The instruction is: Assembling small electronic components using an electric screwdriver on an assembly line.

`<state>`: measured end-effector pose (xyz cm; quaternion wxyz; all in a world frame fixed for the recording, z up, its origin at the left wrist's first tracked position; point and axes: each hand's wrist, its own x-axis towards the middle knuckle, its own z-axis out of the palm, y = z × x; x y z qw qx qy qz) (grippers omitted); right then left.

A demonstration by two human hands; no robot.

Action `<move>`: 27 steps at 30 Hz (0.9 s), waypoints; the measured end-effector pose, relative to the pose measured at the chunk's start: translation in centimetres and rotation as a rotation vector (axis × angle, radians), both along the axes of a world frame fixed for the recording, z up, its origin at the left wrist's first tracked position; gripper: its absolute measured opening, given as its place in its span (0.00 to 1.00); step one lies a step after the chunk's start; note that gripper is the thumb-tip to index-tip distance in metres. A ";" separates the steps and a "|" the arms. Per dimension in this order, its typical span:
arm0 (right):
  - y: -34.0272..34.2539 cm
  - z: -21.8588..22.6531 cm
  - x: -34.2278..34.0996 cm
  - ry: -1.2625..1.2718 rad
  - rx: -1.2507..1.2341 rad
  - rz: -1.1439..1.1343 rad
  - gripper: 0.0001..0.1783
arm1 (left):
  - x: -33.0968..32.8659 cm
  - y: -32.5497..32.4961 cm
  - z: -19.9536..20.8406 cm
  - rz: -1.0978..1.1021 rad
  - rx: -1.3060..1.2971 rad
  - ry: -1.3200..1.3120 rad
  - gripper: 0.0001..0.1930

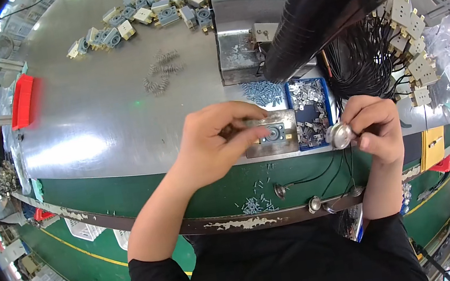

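Note:
My left hand (215, 142) reaches over a flat metal fixture (289, 147), its fingers bent and its thumb and forefinger at the left side of a small grey block (274, 132) with a round centre. The block sits in the fixture, and the fingertips partly cover it. To the right, my right hand (375, 124) is closed on a shiny round metal cap (341, 135), held above the right edge of the blue tray. Black leads run down below that hand to several similar metal caps (314, 204) at the bench edge.
Beyond the fixture lie a pile of blue screws (264, 93) and a blue tray (289, 97) of small metal parts. Short screws (254, 205) lie nearer me. A thick black tube (300, 20) slants overhead. Springs (161, 72), grey-and-cream blocks (167, 15) and a cable bundle (361, 66) lie farther back.

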<state>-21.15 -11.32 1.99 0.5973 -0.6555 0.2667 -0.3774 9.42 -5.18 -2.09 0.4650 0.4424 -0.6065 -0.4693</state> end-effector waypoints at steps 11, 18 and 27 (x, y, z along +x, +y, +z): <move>0.6 -2.0 0.4 -0.275 0.217 -0.123 0.16 | -1.6 -0.3 -0.2 -0.016 -0.065 -0.148 0.12; 1.8 -0.3 3.3 0.159 0.073 -0.184 0.10 | -1.3 -0.4 -0.6 -0.001 -0.079 -0.144 0.17; 1.8 0.0 5.4 0.429 -0.054 -0.122 0.07 | -1.0 -0.8 -0.5 0.002 -0.269 -0.224 0.23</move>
